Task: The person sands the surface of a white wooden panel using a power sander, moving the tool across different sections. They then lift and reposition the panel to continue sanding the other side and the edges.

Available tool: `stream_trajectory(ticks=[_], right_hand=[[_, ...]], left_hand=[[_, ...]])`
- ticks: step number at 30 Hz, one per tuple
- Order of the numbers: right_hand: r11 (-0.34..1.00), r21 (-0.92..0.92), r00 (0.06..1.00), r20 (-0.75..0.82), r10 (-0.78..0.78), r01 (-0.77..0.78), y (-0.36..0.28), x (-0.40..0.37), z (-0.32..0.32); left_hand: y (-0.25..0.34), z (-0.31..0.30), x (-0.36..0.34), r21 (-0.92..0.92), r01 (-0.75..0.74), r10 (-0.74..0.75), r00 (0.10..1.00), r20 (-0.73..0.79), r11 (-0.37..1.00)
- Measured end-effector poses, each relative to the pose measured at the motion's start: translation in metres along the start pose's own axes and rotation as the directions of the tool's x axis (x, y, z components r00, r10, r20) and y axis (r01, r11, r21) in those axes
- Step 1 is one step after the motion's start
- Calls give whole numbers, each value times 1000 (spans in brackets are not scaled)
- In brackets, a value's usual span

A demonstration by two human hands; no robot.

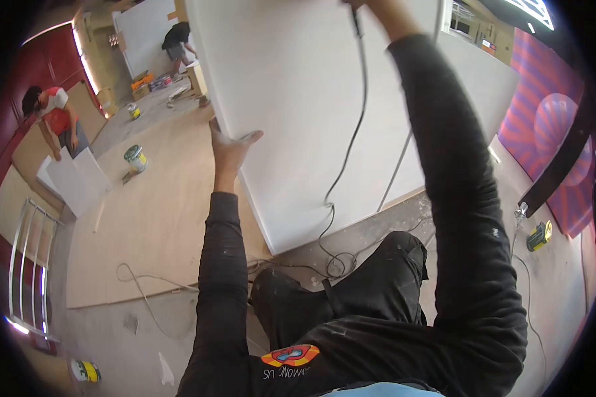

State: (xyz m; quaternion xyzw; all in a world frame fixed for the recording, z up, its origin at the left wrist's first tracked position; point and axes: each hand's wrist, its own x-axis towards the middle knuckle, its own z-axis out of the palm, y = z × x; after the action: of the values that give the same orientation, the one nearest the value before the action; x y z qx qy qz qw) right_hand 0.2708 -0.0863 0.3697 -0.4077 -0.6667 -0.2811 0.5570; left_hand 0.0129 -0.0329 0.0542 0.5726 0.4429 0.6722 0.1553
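A large white panel (298, 119) with a raised edge stands tilted in front of me. My left hand (235, 147) grips its left edge, the thumb lying on the white face and the fingers out of sight behind it. At the top of the view my right hand (380, 9) is cut off by the frame, closed around a corded power tool whose body is out of sight. From that hand a black cord (363, 99) hangs down across the panel and coils on the floor by my knees.
A plywood sheet (152, 205) covers the floor at left, with a paint can (135, 157) on it. One person (56, 119) handles white boards (79, 178); another person (177, 46) bends over farther back. A metal rack (30, 264) stands left. A yellow-green can (540, 236) sits at right.
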Motion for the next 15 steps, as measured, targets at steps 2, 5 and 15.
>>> stream_trajectory(ticks=[2,5,15], right_hand=[[983,54,985,-12,-175,175,-26,-49,16],[935,66,926,127,-355,349,-38,-142,51],[971,-65,966,-105,-237,231,76,-99,27]], left_hand=[[3,1,-3,-42,-44,43,999,-24,998],[-3,-7,0,-59,5,-4,1000,19,998],[8,-2,-5,-112,18,-21,999,-29,994]])
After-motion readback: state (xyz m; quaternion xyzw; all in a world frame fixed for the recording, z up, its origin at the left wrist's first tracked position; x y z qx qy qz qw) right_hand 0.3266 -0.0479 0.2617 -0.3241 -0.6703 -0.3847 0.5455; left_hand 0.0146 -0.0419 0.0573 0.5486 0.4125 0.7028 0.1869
